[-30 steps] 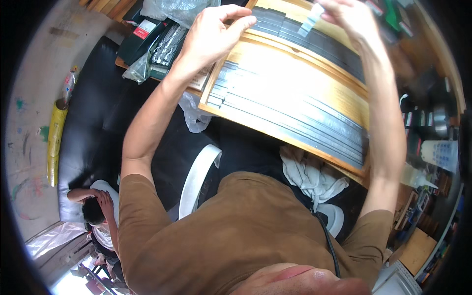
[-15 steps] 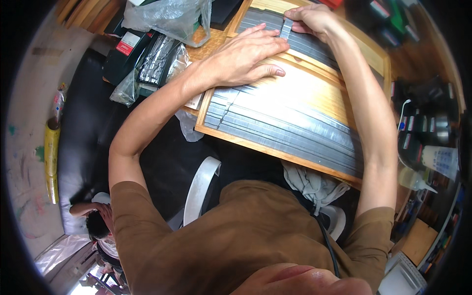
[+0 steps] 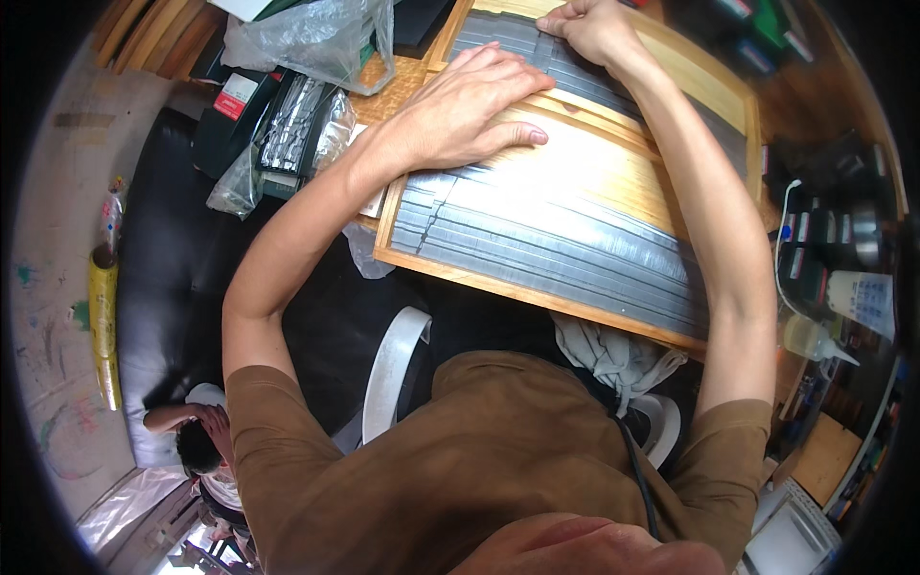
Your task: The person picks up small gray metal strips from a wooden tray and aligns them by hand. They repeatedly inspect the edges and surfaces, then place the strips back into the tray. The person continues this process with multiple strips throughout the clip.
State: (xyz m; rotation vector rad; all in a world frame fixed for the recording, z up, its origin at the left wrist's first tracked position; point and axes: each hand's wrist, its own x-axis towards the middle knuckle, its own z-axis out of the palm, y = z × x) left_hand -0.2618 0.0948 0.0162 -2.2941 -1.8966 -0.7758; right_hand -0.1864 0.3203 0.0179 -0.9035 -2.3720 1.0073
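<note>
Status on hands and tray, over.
Left hand flat on wooden tray, open. Right hand pinching at grey strips near far edge. Nothing in the way.

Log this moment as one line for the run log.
left hand: flat on wooden tray | right hand: pressing grey strips at far end | tray: tilted on lap
</note>
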